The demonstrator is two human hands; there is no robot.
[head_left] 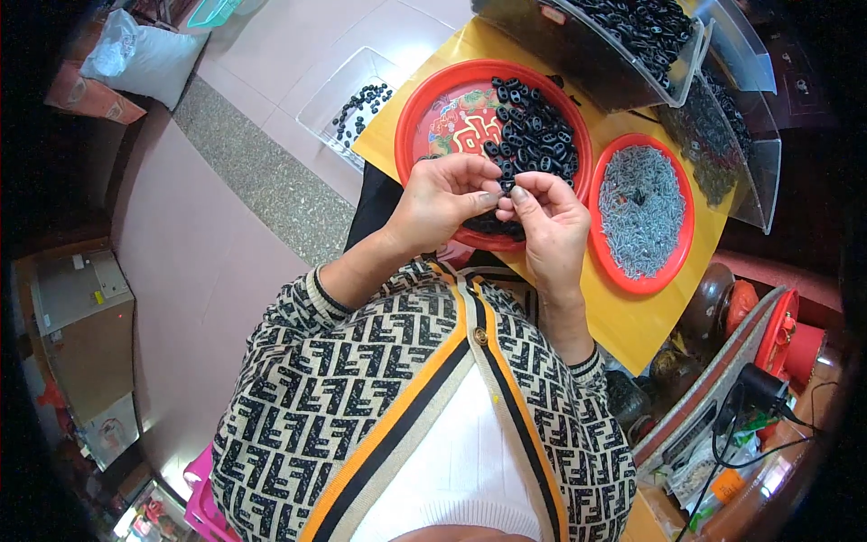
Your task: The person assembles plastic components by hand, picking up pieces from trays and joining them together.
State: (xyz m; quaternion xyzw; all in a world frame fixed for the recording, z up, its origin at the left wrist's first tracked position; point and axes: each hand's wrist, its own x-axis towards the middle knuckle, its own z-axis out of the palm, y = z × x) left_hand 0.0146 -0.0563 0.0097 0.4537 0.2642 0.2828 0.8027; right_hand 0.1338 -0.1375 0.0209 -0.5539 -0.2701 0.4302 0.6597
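Black plastic pieces [533, 135] are lying heaped on the red tray [424, 99] just beyond the fingers; left hand [442, 200] and right hand [553, 221] are pinching one small black piece [502, 192] between closed fingertips.

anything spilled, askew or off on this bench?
Nothing stands out. The black parts sit piled inside the large red plate, the grey parts inside the small red plate. Both hands, left hand and right hand, pinch a small black piece over the plate.
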